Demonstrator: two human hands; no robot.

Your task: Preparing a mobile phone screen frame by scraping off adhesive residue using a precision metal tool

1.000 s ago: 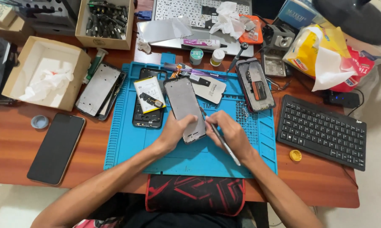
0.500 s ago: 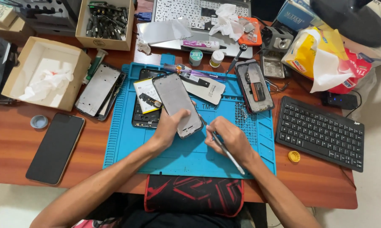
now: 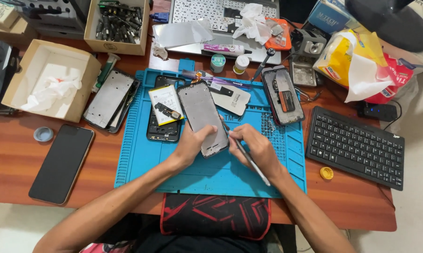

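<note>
Grey metal phone frame (image 3: 203, 117) lay tilted over the blue mat (image 3: 141, 159), L hand (image 3: 189, 146) gripping its lower edge, fingers curled round it. R hand (image 3: 257, 149) pinched a thin tool (image 3: 247, 157), tip at the frame's right edge. Best done w/ a shallow angle & light pressure. Opened phone (image 3: 163, 115) sat just beside on the left; free mat lay nearer the body.
</note>
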